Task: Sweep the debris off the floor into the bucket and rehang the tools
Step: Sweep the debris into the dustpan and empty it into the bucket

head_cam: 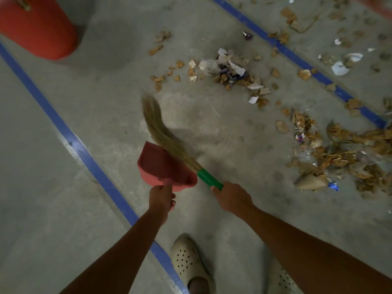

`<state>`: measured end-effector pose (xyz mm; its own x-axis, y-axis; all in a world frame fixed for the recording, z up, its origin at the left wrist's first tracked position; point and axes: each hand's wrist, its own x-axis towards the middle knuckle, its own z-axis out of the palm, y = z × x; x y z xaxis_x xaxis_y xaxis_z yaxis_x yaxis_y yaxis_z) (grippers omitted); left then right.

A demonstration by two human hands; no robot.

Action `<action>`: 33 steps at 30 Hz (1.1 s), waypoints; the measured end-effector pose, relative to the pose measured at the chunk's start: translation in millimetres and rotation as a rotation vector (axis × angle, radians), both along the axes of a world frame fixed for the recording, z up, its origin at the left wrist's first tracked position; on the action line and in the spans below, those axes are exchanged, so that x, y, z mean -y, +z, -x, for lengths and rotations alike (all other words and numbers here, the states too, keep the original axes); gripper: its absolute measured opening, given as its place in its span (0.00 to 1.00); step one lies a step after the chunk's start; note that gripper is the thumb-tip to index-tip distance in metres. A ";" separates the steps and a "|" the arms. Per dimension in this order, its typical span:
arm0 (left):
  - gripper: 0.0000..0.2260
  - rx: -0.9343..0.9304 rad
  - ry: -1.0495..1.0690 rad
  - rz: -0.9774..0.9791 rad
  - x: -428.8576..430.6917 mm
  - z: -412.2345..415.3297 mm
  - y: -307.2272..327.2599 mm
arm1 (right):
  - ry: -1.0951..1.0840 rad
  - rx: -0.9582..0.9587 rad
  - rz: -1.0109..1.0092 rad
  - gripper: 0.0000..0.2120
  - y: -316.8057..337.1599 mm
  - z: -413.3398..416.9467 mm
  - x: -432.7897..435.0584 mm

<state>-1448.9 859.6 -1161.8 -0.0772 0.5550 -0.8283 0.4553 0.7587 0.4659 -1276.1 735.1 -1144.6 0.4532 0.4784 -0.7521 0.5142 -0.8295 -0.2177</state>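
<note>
Left hand (pixel 161 197): gripping one red dustpan (pixel 164 165).
Right hand (pixel 232 196): clutching one grass broom (pixel 163 132).
Bucket (pixel 36 26): one, sitting at 10 o'clock.
Debris (pixel 231 72): two piles lying at 1–3 o'clock.

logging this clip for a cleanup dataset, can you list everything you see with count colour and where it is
bucket: one, red-orange, top left corner, partly out of frame
dustpan: one, pinkish red, centre, held above the floor
broom: one, tan bristles with a green handle, centre, bristles crossing over the dustpan
debris: many scraps, brown, white and some purple, scattered from upper centre to the right edge, thickest at right
tape lines: two, blue, one running diagonally on the left, one at upper right
floor: grey concrete
shoes: two, cream with holes, bottom centre and bottom right
left hand: grip closed on the dustpan
right hand: grip closed on the broom's handle
</note>
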 end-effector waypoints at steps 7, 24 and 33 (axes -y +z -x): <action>0.13 0.012 -0.009 0.014 -21.7 22.3 5.1 | -0.364 0.036 0.075 0.31 -13.9 -28.7 -6.2; 0.11 0.090 0.009 -0.095 -133.5 39.2 83.0 | -0.166 0.065 -0.194 0.21 89.7 20.3 -115.9; 0.10 -0.019 -0.011 -0.081 -205.6 57.2 51.0 | 0.118 0.017 -0.060 0.24 28.7 45.3 -209.4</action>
<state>-1506.1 1065.2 -1110.8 -0.0863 0.6211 -0.7790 0.4730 0.7137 0.5166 -1321.4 944.5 -1116.0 0.4035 0.5731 -0.7132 0.6115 -0.7488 -0.2557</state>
